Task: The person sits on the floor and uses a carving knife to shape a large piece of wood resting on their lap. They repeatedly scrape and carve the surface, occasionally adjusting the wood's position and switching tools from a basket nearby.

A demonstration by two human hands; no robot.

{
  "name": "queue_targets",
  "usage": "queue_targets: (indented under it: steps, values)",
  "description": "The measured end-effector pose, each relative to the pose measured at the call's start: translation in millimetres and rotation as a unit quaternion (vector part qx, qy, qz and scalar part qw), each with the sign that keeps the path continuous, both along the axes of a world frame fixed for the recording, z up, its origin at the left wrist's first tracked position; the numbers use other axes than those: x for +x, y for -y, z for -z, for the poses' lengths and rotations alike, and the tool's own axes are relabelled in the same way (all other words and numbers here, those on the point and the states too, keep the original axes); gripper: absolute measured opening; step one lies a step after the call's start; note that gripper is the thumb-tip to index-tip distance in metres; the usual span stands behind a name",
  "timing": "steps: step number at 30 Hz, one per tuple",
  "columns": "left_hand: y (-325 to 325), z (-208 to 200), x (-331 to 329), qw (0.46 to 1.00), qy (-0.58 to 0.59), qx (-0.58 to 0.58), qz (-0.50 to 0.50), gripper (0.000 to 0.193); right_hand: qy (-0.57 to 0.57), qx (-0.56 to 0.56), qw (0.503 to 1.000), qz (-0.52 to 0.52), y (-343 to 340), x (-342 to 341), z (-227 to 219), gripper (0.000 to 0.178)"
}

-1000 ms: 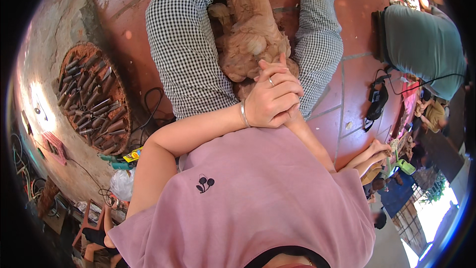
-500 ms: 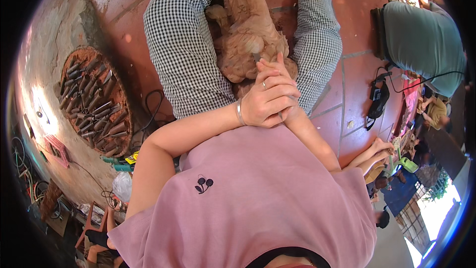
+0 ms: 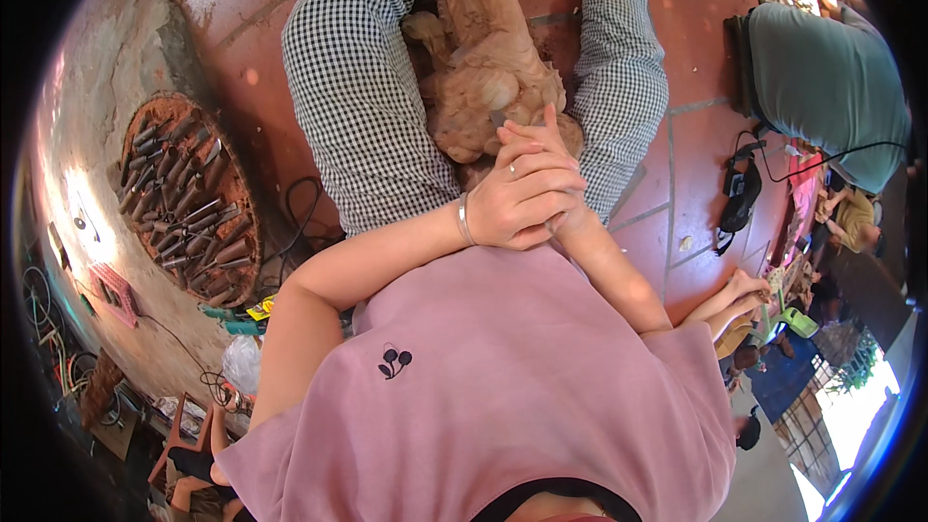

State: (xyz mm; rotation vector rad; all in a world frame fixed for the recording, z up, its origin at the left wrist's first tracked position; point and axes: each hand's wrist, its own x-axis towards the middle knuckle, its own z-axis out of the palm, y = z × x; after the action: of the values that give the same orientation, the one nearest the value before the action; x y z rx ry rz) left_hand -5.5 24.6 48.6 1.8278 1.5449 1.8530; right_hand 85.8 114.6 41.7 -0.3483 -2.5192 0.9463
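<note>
A brown wooden carving (image 3: 483, 77) with rounded, knobby relief sits between my legs. My left hand (image 3: 524, 201), with a ring and bracelet, lies closed over my right hand (image 3: 544, 140). Both close around a carving chisel; only its short grey blade (image 3: 499, 118) shows, at the carving's near side. My right index finger sticks up past the others, beside the wood. The chisel's handle is hidden by my hands, and I cannot tell whether the blade's edge is cutting in.
At left, a round basket (image 3: 253, 222) holds many wood-handled chisels (image 3: 184, 198) among reddish shavings. Checked trouser legs (image 3: 362, 87) flank the carving. A black pouch (image 3: 739, 195) with a cord lies on the red tiles at right, near a person in a green garment (image 3: 822, 82).
My clasped hands stay in almost the same place with a slight shift of the fingers. The carving has tilted or turned slightly under the blade.
</note>
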Motion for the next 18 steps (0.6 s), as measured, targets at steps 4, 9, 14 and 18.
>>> queue_targets:
  steps: [4, 9, 14, 18]
  values:
    - [-5, 1, -14, 0.998, -0.057, -0.001, 0.0, 0.032, -0.004, 0.002, 1.0, 0.011, 3, 1, 2, 0.034]
    - [10, -2, -7, 0.999, -0.034, -0.007, 0.007, 0.027, 0.007, 0.016, 1.0, -0.005, 6, 1, -3, 0.034]
    - [-1, -4, -13, 0.999, -0.029, -0.007, 0.025, 0.025, -0.004, 0.007, 1.0, -0.001, 4, 3, 0, 0.034]
    - [5, 17, 9, 1.0, 0.003, -0.007, -0.006, 0.023, 0.008, 0.028, 1.0, -0.009, 6, 2, -2, 0.034]
